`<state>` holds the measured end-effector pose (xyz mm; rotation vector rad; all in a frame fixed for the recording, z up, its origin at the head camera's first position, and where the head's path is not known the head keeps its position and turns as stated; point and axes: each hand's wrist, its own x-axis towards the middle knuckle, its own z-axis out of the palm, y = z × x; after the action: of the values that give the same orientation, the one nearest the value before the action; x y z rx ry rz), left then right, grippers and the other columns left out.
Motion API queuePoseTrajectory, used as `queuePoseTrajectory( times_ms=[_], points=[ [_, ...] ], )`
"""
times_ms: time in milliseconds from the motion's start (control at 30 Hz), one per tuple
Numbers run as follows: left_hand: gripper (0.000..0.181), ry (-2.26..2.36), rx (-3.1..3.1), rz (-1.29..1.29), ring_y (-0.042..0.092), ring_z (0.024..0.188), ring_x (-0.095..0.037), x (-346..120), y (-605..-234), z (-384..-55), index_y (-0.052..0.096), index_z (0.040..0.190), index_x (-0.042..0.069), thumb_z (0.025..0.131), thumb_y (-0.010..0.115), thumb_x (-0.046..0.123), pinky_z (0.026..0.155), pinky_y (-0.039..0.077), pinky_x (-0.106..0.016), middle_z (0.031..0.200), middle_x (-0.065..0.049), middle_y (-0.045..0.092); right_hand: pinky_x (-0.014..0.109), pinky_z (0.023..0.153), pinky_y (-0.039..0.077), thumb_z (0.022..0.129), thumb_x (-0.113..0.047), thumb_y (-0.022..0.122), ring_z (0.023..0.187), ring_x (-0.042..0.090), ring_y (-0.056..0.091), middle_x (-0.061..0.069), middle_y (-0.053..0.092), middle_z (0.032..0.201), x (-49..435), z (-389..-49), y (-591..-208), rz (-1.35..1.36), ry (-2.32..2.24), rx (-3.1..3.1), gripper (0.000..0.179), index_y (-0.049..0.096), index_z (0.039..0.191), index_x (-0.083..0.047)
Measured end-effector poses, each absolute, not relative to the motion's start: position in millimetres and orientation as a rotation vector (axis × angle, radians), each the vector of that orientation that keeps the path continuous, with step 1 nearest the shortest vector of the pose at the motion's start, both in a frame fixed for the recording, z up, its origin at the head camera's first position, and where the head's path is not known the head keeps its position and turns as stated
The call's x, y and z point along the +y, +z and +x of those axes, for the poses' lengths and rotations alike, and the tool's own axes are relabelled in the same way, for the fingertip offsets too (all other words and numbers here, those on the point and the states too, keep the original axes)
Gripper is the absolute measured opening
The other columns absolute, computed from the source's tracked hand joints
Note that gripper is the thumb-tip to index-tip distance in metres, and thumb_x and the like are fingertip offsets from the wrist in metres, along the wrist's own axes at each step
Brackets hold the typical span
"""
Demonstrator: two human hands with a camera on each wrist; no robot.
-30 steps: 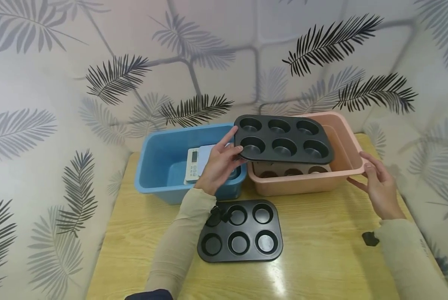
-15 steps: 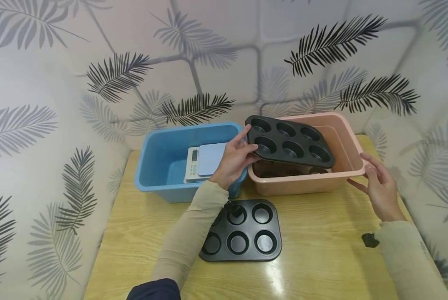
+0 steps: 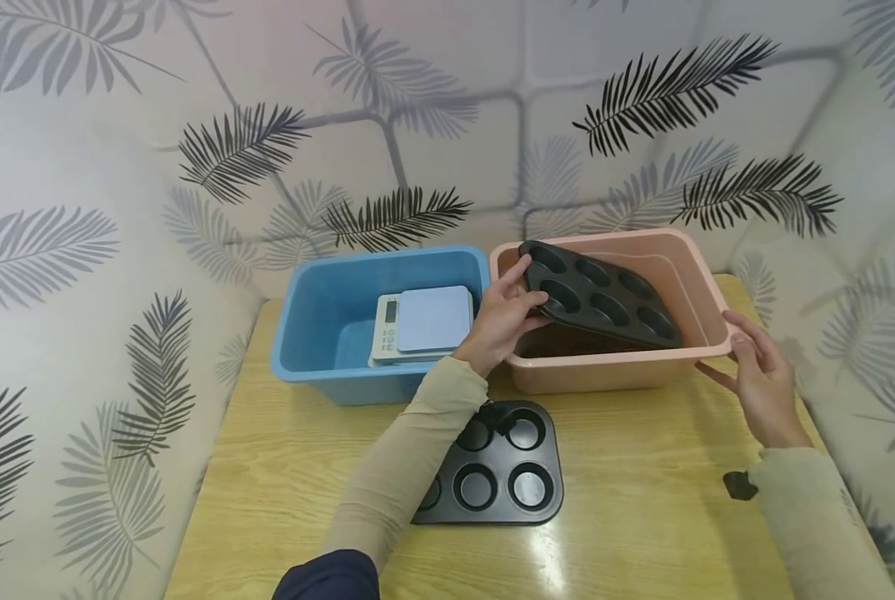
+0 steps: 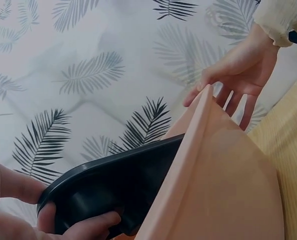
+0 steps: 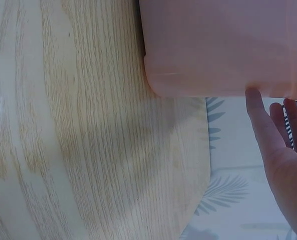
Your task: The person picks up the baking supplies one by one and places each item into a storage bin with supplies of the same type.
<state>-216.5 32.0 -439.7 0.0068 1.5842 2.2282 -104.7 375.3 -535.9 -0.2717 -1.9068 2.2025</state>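
In the head view, a person's left hand (image 3: 503, 321) held the near-left end of a dark muffin tin (image 3: 584, 302), thumb and fingers pinching its edge. The tin lay at three o'clock from those fingers, slanting into a pink bin (image 3: 567, 377), its long axis running from ten o'clock to four. The left hand was nearer; the right hand (image 3: 766, 392), at four o'clock from the tin, gripped the bin's rim. Half a second earlier, the tin's held end sat farther left and higher; the right hand and bin had barely shifted. A second tin (image 3: 502, 482) lay on the table (image 3: 267, 500), and a blue bin (image 3: 327, 377) holding a scale (image 3: 428, 321) stood at nine o'clock.

In the left wrist view, the pinch showed at seven o'clock, the tin sloping behind the pink wall.

In the right wrist view, the right hand sat at four o'clock, fingers parted, one tip against the bin.
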Motion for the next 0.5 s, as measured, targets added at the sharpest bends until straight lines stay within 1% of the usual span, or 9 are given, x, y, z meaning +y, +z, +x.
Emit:
queuePoseTrajectory(
  times_ms=[100,167,233,300,367,400,467,500],
  points=[
    [0.079,2.215,1.565,-0.009,0.064,0.136,-0.046,39,-442,-217,0.031,0.174,0.019,0.105,0.059,-0.010,0.114,0.052,-0.060,0.076,0.002,0.055,0.018,0.081,0.064,0.115,-0.034,0.053,0.130,0.003,0.058,-0.005,0.046,0.162,375,-104,-536,-0.294,2.168,-1.956,0.051,0.051,0.165,-0.022],
    [0.079,2.212,1.551,-0.020,0.065,0.134,-0.046,42,-443,-217,0.032,0.174,0.019,0.105,0.059,-0.010,0.115,0.052,-0.061,0.073,0.003,0.051,0.016,0.082,0.064,0.115,-0.036,0.052,0.131,0.002,0.057,-0.005,0.044,0.166,374,-103,-536,-0.296,2.142,-1.994,0.052,0.050,0.166,-0.024],
    [0.079,2.212,1.544,-0.041,0.070,0.125,-0.039,44,-446,-217,0.033,0.173,0.020,0.105,0.059,-0.010,0.115,0.051,-0.062,0.072,0.003,0.051,0.016,0.082,0.063,0.115,-0.037,0.052,0.131,0.002,0.057,-0.005,0.043,0.166,373,-103,-536,-0.294,2.130,-2.010,0.053,0.049,0.166,-0.024],
    [0.078,2.216,1.532,-0.064,0.073,0.110,-0.031,45,-448,-217,0.035,0.173,0.020,0.105,0.060,-0.010,0.115,0.051,-0.063,0.072,0.002,0.051,0.016,0.082,0.063,0.115,-0.038,0.051,0.130,0.001,0.058,-0.006,0.045,0.164,373,-103,-536,-0.287,2.120,-2.021,0.053,0.049,0.166,-0.023],
    [0.078,2.207,1.527,-0.078,0.071,0.096,-0.022,47,-450,-218,0.036,0.173,0.020,0.105,0.060,-0.010,0.116,0.051,-0.063,0.072,0.002,0.050,0.016,0.082,0.063,0.115,-0.037,0.052,0.129,0.001,0.059,-0.006,0.047,0.161,373,-102,-535,-0.286,2.119,-2.016,0.053,0.049,0.166,-0.023],
    [0.079,2.201,1.525,-0.082,0.069,0.092,-0.019,47,-451,-218,0.035,0.173,0.020,0.105,0.060,-0.010,0.116,0.051,-0.062,0.072,0.002,0.050,0.016,0.082,0.063,0.115,-0.037,0.052,0.129,0.001,0.059,-0.007,0.048,0.160,373,-102,-535,-0.287,2.122,-2.009,0.052,0.049,0.166,-0.023],
    [0.079,2.174,1.532,-0.086,0.068,0.091,-0.017,48,-452,-218,0.034,0.173,0.020,0.105,0.059,-0.010,0.117,0.050,-0.062,0.075,0.000,0.050,0.016,0.081,0.063,0.115,-0.036,0.052,0.129,0.001,0.059,-0.008,0.049,0.157,373,-103,-534,-0.294,2.125,-1.998,0.051,0.051,0.165,-0.023],
    [0.079,2.147,1.547,-0.085,0.068,0.094,-0.019,47,-453,-218,0.033,0.174,0.020,0.105,0.059,-0.010,0.117,0.050,-0.062,0.079,-0.001,0.052,0.016,0.080,0.063,0.115,-0.035,0.053,0.129,0.002,0.059,-0.008,0.050,0.155,373,-103,-534,-0.297,2.133,-1.988,0.050,0.052,0.164,-0.023]
  ],
)
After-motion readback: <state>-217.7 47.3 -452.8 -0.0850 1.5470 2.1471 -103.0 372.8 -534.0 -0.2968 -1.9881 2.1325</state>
